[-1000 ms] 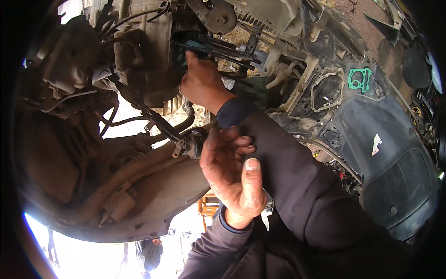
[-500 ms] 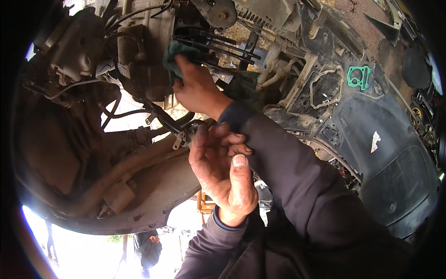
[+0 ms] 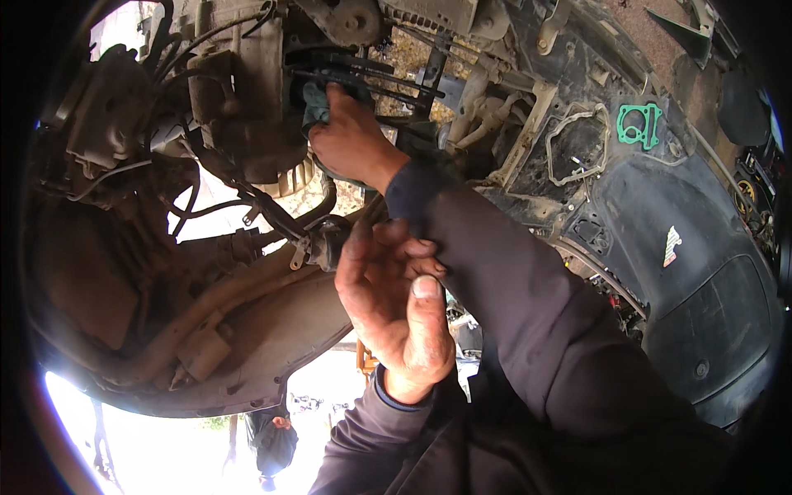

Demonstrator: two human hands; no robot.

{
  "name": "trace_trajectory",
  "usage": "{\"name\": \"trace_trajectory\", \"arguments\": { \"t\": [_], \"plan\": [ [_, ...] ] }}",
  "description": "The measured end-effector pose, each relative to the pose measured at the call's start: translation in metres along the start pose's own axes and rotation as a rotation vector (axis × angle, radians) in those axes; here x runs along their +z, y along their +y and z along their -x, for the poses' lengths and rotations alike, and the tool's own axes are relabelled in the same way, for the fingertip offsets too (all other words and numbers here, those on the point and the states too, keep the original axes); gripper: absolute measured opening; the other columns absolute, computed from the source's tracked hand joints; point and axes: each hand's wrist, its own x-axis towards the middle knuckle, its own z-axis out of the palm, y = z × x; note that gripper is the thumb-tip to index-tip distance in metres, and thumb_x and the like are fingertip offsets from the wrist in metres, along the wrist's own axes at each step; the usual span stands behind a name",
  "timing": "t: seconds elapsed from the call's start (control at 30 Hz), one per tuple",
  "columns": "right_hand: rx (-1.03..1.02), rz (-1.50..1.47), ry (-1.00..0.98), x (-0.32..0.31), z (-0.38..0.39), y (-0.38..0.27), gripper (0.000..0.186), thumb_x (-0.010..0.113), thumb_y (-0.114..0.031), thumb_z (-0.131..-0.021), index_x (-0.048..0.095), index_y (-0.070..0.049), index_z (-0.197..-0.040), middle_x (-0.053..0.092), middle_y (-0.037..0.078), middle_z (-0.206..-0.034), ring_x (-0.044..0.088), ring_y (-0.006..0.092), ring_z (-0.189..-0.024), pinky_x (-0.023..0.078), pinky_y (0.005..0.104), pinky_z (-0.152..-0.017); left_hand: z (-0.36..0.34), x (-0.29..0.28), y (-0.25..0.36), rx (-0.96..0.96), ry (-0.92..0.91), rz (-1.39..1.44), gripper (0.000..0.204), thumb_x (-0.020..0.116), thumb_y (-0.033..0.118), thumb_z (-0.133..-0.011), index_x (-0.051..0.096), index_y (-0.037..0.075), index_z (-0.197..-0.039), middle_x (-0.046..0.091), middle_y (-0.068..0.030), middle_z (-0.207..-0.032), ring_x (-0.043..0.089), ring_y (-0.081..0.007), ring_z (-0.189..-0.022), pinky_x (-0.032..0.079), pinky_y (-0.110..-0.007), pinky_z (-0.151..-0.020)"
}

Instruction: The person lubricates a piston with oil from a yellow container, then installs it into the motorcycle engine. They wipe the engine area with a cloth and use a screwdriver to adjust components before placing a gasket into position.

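Note:
My right hand (image 3: 356, 136) reaches into the engine of a dirty motor vehicle, closed on a dark green rag (image 3: 316, 101). It presses the rag in beside several long dark studs (image 3: 388, 78). A fold of the cloth hangs below the palm, and part of it is hidden by the hand. My left hand (image 3: 396, 305) hovers nearer to me, palm turned up, under the right forearm. Its fingers are loosely curled and apart, with nothing in them. Behind its fingertips lies a small metal part (image 3: 330, 243) on a dark hose.
A green gasket (image 3: 638, 126) and a pale gasket (image 3: 554, 136) lie on the dark plastic body panel (image 3: 685, 272) at the right. A curved brown fender (image 3: 165, 371) fills the lower left. Hoses and cables (image 3: 210, 206) cross the left side. Another person (image 3: 272, 441) stands in the background.
The rag has shifted and now bunches closer around the base of the studs, with my right hand still gripping it. The view has moved slightly. My left hand keeps its pose.

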Motion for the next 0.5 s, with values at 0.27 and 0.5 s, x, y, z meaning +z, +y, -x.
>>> {"name": "trace_trajectory", "arguments": {
  "t": [0.27, 0.5],
  "plan": [
    [0.061, 0.074, -0.208, -0.021, 0.032, 0.018, 0.043, 0.059, -0.009, -0.079, 0.049, 0.001, -0.120, 0.065, 0.029, -0.087, 0.064, 0.0471, -0.086, 0.052, 0.0510, -0.076, -0.004, 0.000, -0.003, -0.012, 0.007, -0.044, 0.055, 0.060, 0.011, -0.093, 0.037, 0.000, -0.142, 0.055, -0.0188, -0.126, 0.057, -0.0172, -0.094, 0.049, -0.028, -0.077],
    [-0.374, 0.460, -0.417, 0.017, 0.011, 0.025, 0.034, 0.057, -0.009, -0.080, 0.057, 0.003, -0.112, 0.064, 0.030, -0.096, 0.062, 0.0449, -0.095, 0.049, 0.0481, -0.085, -0.007, 0.001, -0.007, 0.031, -0.008, -0.132, 0.051, 0.057, 0.013, -0.095, 0.040, -0.001, -0.140, 0.055, -0.0205, -0.124, 0.059, -0.0176, -0.092, 0.050, -0.027, -0.072]
  ]
}}
